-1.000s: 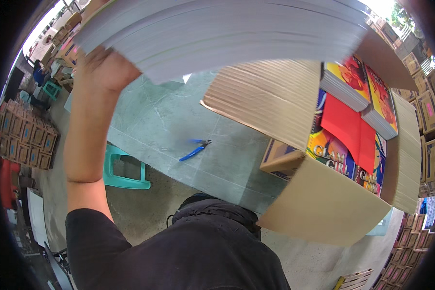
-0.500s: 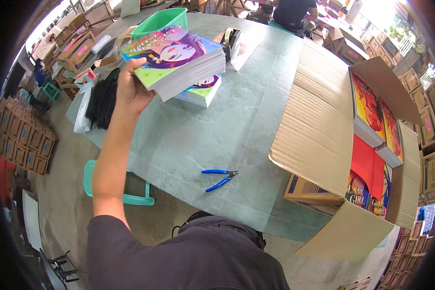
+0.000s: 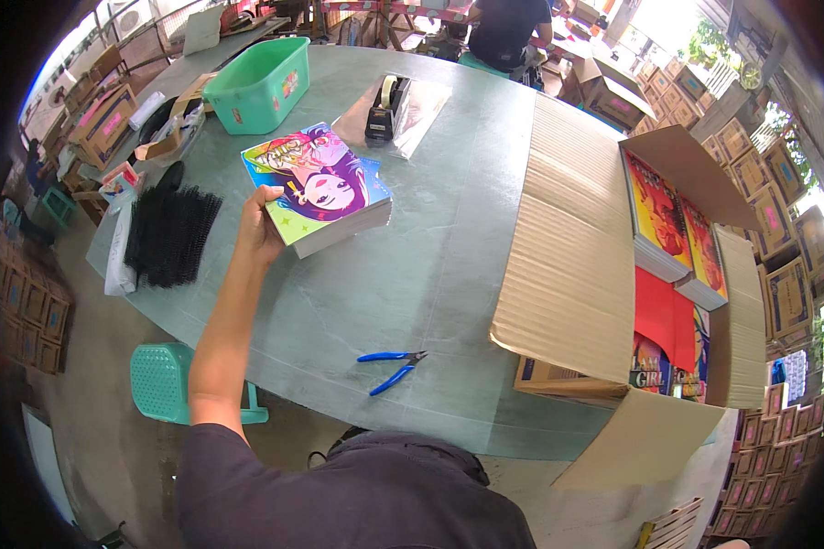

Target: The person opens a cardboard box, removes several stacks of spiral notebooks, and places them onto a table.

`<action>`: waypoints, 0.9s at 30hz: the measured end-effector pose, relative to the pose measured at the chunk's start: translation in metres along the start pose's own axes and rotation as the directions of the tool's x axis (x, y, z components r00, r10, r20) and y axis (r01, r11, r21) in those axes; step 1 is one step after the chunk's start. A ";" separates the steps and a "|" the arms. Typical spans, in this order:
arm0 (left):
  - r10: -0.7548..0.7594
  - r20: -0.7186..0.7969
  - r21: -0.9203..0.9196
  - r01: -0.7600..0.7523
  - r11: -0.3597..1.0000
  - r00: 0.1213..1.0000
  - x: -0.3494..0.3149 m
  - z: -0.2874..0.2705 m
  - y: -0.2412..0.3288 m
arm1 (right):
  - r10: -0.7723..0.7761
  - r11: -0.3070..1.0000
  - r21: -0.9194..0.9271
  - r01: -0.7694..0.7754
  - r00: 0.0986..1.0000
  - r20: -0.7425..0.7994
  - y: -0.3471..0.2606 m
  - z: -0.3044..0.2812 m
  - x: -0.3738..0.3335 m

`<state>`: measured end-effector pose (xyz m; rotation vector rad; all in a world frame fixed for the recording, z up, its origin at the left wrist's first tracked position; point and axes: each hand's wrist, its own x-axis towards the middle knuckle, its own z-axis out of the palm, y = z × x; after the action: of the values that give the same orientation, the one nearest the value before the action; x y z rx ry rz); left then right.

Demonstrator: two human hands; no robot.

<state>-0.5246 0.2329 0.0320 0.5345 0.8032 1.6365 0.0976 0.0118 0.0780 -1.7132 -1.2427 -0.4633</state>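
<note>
My left hand (image 3: 264,227) grips the near left corner of a thick stack of notebooks (image 3: 325,188), thumb on top of the cover. The top cover carries a colourful drawn portrait with purple hair on green and blue. A blue corner peeks out at the stack's right side; whether the held notebooks rest on others below, I cannot tell. Nearer to me on the grey-green table (image 3: 430,274) lies a pair of blue-handled cutting pliers (image 3: 394,366), jaws to the right. My right hand does not show.
At right stands an open cardboard box (image 3: 577,229) with red-and-yellow notebooks (image 3: 659,210) and red sheets (image 3: 664,316). Black spiral coils (image 3: 174,233) lie at left. Farther back are a green bin (image 3: 265,87) and a tape dispenser (image 3: 386,110). A green stool (image 3: 160,384) stands below.
My left hand has lowered the notebook stack toward the table, over the spot where a lower stack showed. The whole view has shifted, revealing more of the bin and tape dispenser.
</note>
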 end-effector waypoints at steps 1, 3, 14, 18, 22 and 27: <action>-0.009 -0.001 -0.004 0.009 1.000 1.000 -0.005 0.002 -0.003 | -0.004 1.000 0.006 0.004 1.000 0.003 0.000 0.000 0.000; -0.006 -0.007 -0.013 0.006 1.000 1.000 -0.016 0.008 -0.005 | -0.012 0.999 0.030 0.012 1.000 -0.001 0.001 0.001 0.000; 0.029 -0.022 0.056 -0.028 0.998 0.999 -0.088 0.037 0.012 | -0.039 0.990 0.133 0.039 0.999 -0.003 0.008 -0.006 -0.003; 0.010 0.008 0.073 -0.011 0.997 1.000 -0.101 0.030 0.017 | -0.063 0.985 0.162 0.067 0.998 -0.028 -0.001 -0.006 -0.005; -0.142 0.144 0.064 0.134 0.989 0.979 -0.106 0.022 0.027 | -0.149 0.963 0.208 0.172 0.982 -0.118 -0.033 -0.006 -0.008; -0.281 0.106 0.113 0.270 0.956 0.954 -0.095 -0.002 0.038 | -0.315 0.789 0.497 0.360 0.933 -0.176 -0.121 0.005 -0.026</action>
<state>-0.5308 0.1369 0.0666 0.5578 0.8299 1.3010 -0.0213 0.0079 0.1122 -0.9998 -1.4606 -0.3550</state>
